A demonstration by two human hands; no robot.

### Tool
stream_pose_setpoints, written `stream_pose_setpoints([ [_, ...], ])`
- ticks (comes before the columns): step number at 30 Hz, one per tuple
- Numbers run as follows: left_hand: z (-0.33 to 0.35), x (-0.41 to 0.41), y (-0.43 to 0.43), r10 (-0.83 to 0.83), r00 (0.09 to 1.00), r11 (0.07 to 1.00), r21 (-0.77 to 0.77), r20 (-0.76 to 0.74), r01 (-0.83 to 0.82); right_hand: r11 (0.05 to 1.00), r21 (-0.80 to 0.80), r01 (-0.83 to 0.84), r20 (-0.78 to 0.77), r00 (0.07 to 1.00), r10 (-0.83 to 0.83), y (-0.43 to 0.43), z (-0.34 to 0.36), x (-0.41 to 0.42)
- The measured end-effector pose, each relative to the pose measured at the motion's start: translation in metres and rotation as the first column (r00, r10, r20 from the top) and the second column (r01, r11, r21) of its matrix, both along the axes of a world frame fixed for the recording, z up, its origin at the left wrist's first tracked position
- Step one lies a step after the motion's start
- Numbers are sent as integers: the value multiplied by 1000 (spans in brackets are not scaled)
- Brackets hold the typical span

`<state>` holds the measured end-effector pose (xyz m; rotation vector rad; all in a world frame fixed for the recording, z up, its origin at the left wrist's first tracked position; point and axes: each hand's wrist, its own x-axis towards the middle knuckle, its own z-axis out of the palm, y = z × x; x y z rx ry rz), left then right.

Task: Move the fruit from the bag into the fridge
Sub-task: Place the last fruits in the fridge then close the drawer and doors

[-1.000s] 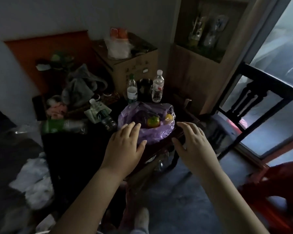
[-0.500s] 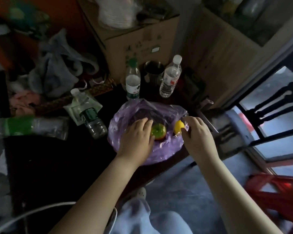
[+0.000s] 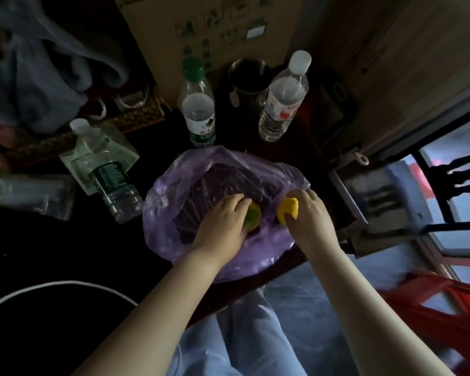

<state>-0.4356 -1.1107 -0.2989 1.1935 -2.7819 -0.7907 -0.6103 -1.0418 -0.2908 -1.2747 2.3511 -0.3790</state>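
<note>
At the near edge of the dark worktop point(image 3: 52, 253), inside the open purple plastic bag point(image 3: 174, 207), the left hand point(image 3: 223, 221) closes its grip over a green-and-yellow fruit point(image 3: 253, 217) while the right hand point(image 3: 308, 213) closes on a yellow fruit point(image 3: 286, 210) at the bag's right rim. Both fruits appear small, light, firm and smooth-skinned, best cupped around the widest part. By contrast the bag film looks thin and limp, likely to cling and lift with them; no fridge is in view.

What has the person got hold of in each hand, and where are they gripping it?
The left hand wraps the top and left side of a green fruit; the right hand grips a yellow fruit from its right side. Both sit in the purple bag.
</note>
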Motion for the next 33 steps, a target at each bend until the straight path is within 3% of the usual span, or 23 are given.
stream_pose_setpoints([
  [12, -20, -24, 9, 50, 994, 985, 161, 93, -64, 982, 100, -162, -31, 986, 166, 7, -30, -26],
  [18, -15, -29, 12, 132, 985, 981, 128, 113, -146, 976, 85, -201, 28, 980, 199, 6, -26, -36],
  [25, 25, -24, 10, 251, 968, 968, 30, 12, -251, 978, -60, -200, 127, 970, 206, 12, 13, -46],
  [33, 87, -14, 10, 200, 963, 967, -121, -178, -224, 940, -327, -93, 158, 976, 151, 26, 79, -23],
])
